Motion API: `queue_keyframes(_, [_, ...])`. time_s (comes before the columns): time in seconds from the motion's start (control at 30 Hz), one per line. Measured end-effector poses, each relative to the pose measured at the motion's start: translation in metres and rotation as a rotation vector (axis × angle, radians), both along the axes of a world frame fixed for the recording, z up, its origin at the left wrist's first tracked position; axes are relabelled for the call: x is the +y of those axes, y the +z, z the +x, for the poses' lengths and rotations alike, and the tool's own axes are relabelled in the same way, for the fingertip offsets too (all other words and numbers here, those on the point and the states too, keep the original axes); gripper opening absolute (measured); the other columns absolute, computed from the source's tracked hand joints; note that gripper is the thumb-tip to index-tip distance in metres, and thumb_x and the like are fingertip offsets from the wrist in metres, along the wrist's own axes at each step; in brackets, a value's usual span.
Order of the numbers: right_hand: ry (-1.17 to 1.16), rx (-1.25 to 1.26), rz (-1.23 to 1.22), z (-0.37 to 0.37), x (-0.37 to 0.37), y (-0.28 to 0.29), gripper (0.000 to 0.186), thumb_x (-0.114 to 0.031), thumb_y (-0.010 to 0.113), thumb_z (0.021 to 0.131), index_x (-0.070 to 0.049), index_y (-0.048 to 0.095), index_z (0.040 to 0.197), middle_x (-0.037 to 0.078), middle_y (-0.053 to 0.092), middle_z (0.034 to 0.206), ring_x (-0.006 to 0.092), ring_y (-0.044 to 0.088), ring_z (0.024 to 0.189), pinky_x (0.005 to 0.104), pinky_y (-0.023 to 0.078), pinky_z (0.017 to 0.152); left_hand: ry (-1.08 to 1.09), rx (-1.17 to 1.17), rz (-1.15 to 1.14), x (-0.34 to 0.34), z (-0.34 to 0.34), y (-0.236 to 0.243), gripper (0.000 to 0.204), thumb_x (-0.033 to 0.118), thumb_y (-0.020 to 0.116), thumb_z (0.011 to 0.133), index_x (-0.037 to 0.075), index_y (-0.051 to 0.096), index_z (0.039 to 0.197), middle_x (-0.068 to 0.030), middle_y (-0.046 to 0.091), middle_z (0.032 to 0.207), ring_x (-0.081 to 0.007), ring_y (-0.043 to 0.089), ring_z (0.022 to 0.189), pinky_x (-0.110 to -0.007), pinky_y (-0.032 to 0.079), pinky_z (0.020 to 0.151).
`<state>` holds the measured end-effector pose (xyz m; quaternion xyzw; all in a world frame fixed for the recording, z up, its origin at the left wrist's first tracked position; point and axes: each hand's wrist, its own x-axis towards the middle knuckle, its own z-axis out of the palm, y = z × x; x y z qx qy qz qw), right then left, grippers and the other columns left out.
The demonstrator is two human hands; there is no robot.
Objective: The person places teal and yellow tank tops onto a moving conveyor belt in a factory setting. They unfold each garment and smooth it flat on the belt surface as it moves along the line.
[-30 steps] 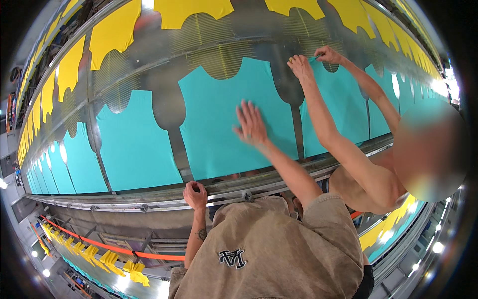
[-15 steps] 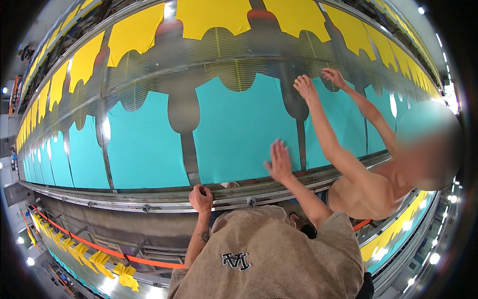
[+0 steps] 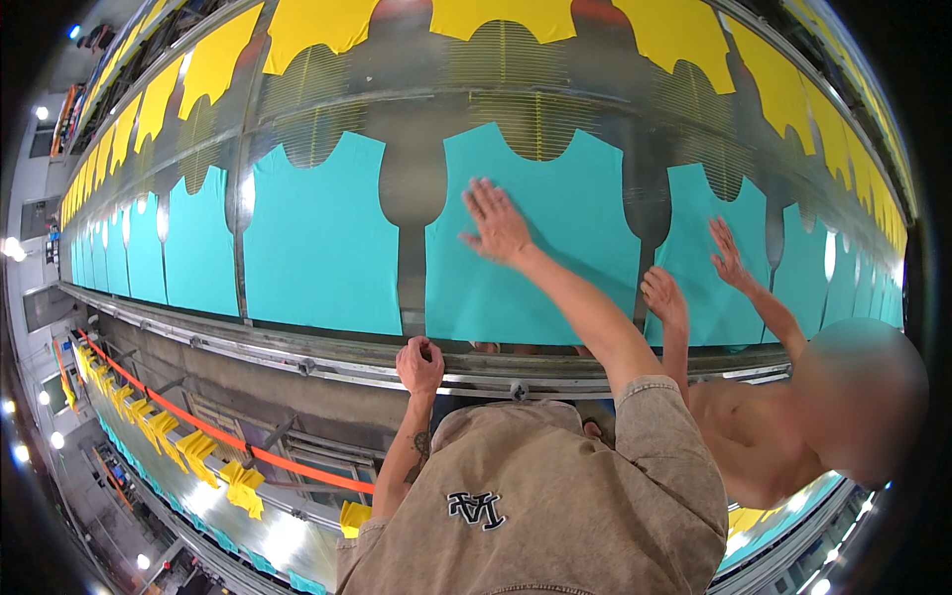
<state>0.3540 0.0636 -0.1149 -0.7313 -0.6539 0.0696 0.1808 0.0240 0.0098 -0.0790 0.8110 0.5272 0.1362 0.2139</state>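
Observation:
My right hand (image 3: pixel 499 230), fingers spread, lies over the upper left part of a turquoise shirt-shaped fabric panel (image 3: pixel 555 288) in front of me. The panel lies flat, with its scooped neckline toward the far side. My left hand (image 3: pixel 419 365) is curled closed at the near metal rail (image 3: pixel 337 359), just below the panel's lower left corner. A dark hollow shows inside its fingers; whether anything is in it is hidden. To the left lies a similar turquoise panel (image 3: pixel 322 248).
A co-worker at right has one hand (image 3: pixel 664 296) at the left edge of the neighbouring turquoise panel (image 3: pixel 694 218) and another hand (image 3: pixel 729 256) over it. Yellow panels (image 3: pixel 501 15) line the far side. Behind me run an orange rail (image 3: pixel 218 428) and hanging yellow pieces (image 3: pixel 243 488).
My right hand has swept left and away from me across the turquoise panel. My left hand stays at the rail. The co-worker's hands have come nearer, down onto the neighbouring panel. The view has shifted.

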Motion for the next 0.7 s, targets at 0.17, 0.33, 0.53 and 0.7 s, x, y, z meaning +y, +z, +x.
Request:
queue_keyframes(0.17, [0.431,0.254,-0.016,-0.117,-0.072,0.012,0.076,-0.046,0.054,0.096,-0.006,0.031,0.156,0.017,0.018,0.167,0.0335,0.022,0.152,0.0475,0.020,0.124,0.004,-0.004,0.027,0.000,0.002,0.003,0.013,0.011,0.069,0.082,0.010,0.061,0.093,-0.0076,0.066,0.078,-0.0317,0.064,0.078,-0.044,0.049,0.076])
queue_keyframes(0.33, [0.416,0.278,-0.124,-0.100,-0.116,0.024,0.060,-0.040,0.055,0.095,-0.013,0.045,0.148,0.016,0.034,0.160,0.0336,0.031,0.148,0.0498,0.027,0.120,0.011,0.009,0.019,0.000,0.001,0.001,0.013,0.012,0.069,0.081,0.010,0.061,0.092,-0.0065,0.065,0.076,-0.0306,0.064,0.076,-0.044,0.049,0.078])
queue_keyframes(0.53, [-0.322,-0.110,-0.023,0.023,-0.113,0.023,0.055,-0.038,0.060,0.094,-0.017,0.051,0.144,0.019,0.045,0.150,0.0389,0.036,0.142,0.0541,0.030,0.116,0.024,-0.041,-0.022,0.003,-0.002,-0.004,0.011,0.014,0.070,0.080,0.009,0.064,0.089,-0.0120,0.065,0.073,-0.0371,0.063,0.071,-0.050,0.049,0.064])
queue_keyframes(0.7, [-0.603,-0.219,-0.083,0.031,-0.166,0.009,0.059,-0.035,0.052,0.101,-0.012,0.039,0.154,0.023,0.032,0.158,0.0413,0.031,0.146,0.0545,0.028,0.117,0.090,-0.129,-0.014,-0.001,-0.002,0.003,0.007,0.012,0.067,0.080,0.009,0.061,0.082,-0.0142,0.065,0.074,-0.0389,0.064,0.072,-0.051,0.051,0.065])
